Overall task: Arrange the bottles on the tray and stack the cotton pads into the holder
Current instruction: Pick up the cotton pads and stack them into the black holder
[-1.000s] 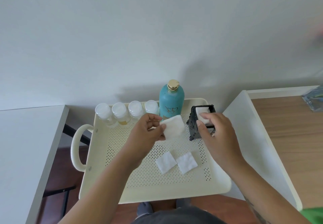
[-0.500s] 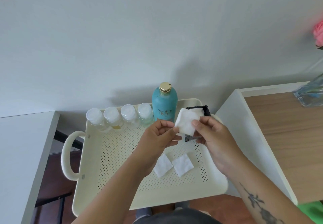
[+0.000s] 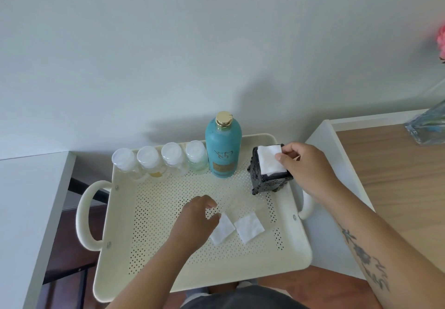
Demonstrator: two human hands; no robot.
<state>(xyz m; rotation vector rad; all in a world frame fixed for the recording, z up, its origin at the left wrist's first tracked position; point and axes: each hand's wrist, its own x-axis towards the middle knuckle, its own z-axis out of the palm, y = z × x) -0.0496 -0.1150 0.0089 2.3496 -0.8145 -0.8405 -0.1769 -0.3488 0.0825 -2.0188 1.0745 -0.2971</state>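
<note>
A cream perforated tray [image 3: 159, 214] holds several small clear bottles with white caps [image 3: 160, 161] in a row along its far edge, beside a tall teal bottle [image 3: 223, 147] with a gold cap. A black ornate holder [image 3: 268, 179] stands at the tray's far right. My right hand [image 3: 308, 166] pinches a white cotton pad [image 3: 269, 159] lying across the holder's open top. Two more pads lie flat mid-tray, the left pad [image 3: 222, 228] and the right pad [image 3: 249, 226]. My left hand [image 3: 195, 222] hovers over the left pad, fingers apart, fingertips at its edge.
A white table [image 3: 26, 200] lies to the left and a wood-topped table [image 3: 395, 176] with a white rim to the right. A glass vase [image 3: 427, 125] stands at the far right. The wall is close behind the tray.
The pad passed from my left hand to my right, which carried it right onto the holder's top. My left hand dropped down to the loose pads on the tray.
</note>
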